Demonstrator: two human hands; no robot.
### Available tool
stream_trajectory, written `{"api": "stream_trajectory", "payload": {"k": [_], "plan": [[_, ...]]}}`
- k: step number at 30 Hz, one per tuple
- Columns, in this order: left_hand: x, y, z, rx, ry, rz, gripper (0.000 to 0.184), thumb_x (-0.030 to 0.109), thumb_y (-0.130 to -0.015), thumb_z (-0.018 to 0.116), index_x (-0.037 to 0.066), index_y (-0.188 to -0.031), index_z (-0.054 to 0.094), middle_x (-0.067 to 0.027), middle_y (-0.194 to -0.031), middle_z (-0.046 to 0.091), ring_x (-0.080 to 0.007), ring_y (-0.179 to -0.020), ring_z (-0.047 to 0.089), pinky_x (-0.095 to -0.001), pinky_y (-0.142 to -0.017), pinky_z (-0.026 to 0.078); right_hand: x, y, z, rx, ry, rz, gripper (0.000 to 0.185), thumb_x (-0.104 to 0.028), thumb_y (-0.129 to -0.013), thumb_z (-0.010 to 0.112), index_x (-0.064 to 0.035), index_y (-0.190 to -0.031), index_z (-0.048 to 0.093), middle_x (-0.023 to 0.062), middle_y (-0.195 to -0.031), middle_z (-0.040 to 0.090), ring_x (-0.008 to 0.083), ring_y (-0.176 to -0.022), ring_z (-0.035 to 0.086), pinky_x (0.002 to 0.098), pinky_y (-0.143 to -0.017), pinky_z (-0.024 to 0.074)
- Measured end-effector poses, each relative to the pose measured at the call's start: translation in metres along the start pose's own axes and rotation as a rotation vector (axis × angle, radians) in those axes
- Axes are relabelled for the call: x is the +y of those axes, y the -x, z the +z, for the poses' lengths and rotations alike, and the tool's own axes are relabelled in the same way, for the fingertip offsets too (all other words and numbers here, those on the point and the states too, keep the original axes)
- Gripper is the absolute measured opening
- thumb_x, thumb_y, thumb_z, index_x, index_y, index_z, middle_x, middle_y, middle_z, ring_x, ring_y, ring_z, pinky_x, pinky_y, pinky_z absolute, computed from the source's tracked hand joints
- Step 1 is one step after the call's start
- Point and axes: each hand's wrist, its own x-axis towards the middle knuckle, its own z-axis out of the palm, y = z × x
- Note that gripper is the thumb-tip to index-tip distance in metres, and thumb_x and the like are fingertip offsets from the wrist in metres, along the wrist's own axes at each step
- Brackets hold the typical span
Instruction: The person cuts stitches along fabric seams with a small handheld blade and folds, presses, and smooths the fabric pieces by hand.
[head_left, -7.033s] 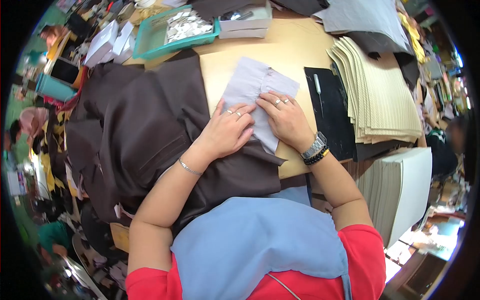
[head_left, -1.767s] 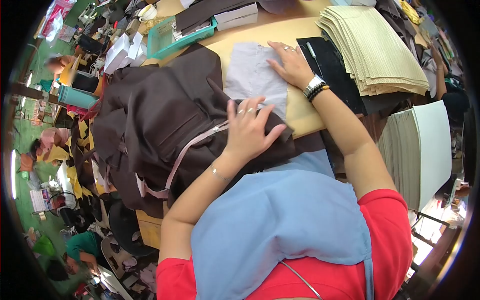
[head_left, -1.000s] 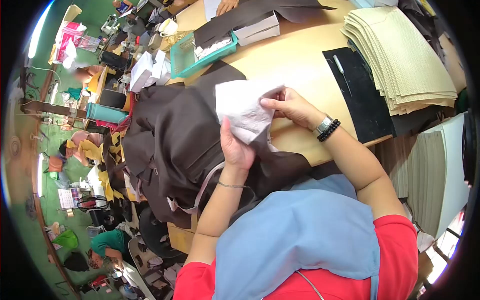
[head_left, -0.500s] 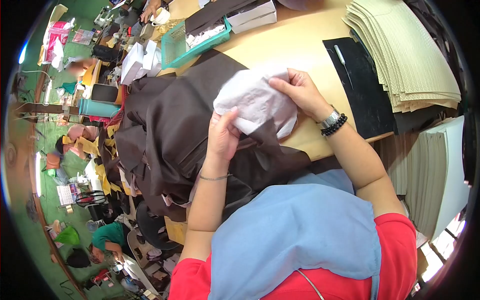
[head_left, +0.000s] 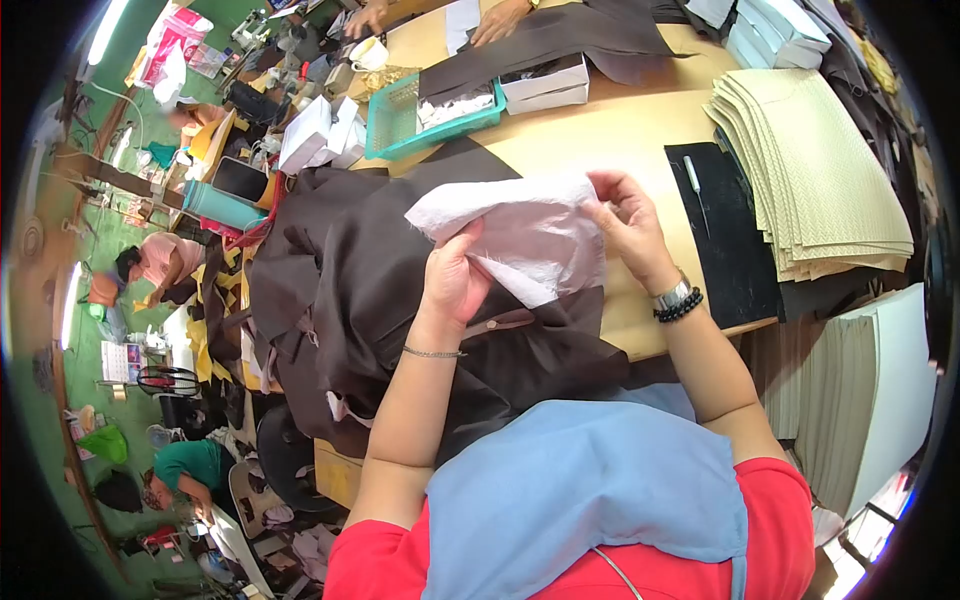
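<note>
A pale, wrinkled cloth [head_left: 550,235] was held spread between two hands.
The left hand [head_left: 458,280] pinched its left part, the right hand [head_left: 632,228] its far right corner, over rumpled dark brown fabric [head_left: 340,235] on a smooth yellowish table [head_left: 620,140]. Textured cream sheets [head_left: 820,180] lay stacked right; green floor [head_left: 115,365] showed left.

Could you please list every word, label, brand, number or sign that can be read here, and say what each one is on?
No text can be read with certainty.
Pink-and-white bag: markings too blurred to read.
Sheet with printed blocks, far left: too small to read.
Wristwatch: no readable numbers or brand.
Pale cloth: no lettering visible.
</note>
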Motion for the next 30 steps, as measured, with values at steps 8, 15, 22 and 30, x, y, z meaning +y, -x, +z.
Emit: {"api": "stream_trajectory", "payload": {"k": [8, 15, 22, 30], "plan": [[0.004, 0.011, 0.039, -0.138, -0.886, -0.326, 0.048, 0.038, -0.095, 0.067, 0.01, -0.133, 0.057, -0.0033, -0.115, 0.065, -0.0117, -0.101, 0.06, -0.0292, -0.08, 0.052, -0.158, 0.052, 0.078, -0.796, 0.102, -0.586, 0.035, -0.011, -0.089, 0.067, -0.0026, -0.121, 0.054, 0.0129, -0.114, 0.062, 0.0275, -0.103, 0.061, 0.0406, -0.092, 0.0474], [0.073, -0.025, 0.125, -0.374, -0.296, 0.172, 0.031, 0.022, -0.103, 0.051, -0.004, -0.118, 0.06, -0.0125, -0.111, 0.068, -0.0227, -0.101, 0.068, -0.0394, -0.088, 0.058, -0.164, 0.091, 0.063, -0.836, 0.088, -0.777, 0.068, -0.031, -0.086, 0.071, -0.0065, -0.138, 0.033, 0.0161, -0.134, 0.047, 0.0303, -0.123, 0.048, 0.0467, -0.103, 0.0381], [0.136, -0.01, 0.186, -0.469, -0.33, 0.697, 0.027, 0.01, -0.105, 0.035, -0.01, -0.113, 0.051, -0.0183, -0.103, 0.067, -0.0263, -0.095, 0.069, -0.0332, -0.086, 0.061, -0.085, 0.063, 0.033, 0.356, 0.47, -0.826, 0.103, -0.051, -0.084, 0.074, -0.0105, -0.155, 0.011, 0.0193, -0.154, 0.033, 0.033, -0.142, 0.035, 0.0527, -0.114, 0.0287], [0.159, 0.025, 0.209, -0.32, -0.372, 1.443, 0.028, 0.011, -0.101, 0.05, 0.003, -0.126, 0.056, -0.0233, -0.131, 0.054, -0.0303, -0.112, 0.063, -0.0374, -0.092, 0.058, -0.033, 0.053, 0.027, -0.035, 0.089, 0.26, 0.066, -0.025, -0.084, 0.082, 0.0007, -0.136, 0.05, 0.0132, -0.127, 0.059, 0.0172, -0.114, 0.057, 0.0312, -0.098, 0.0476]]}}
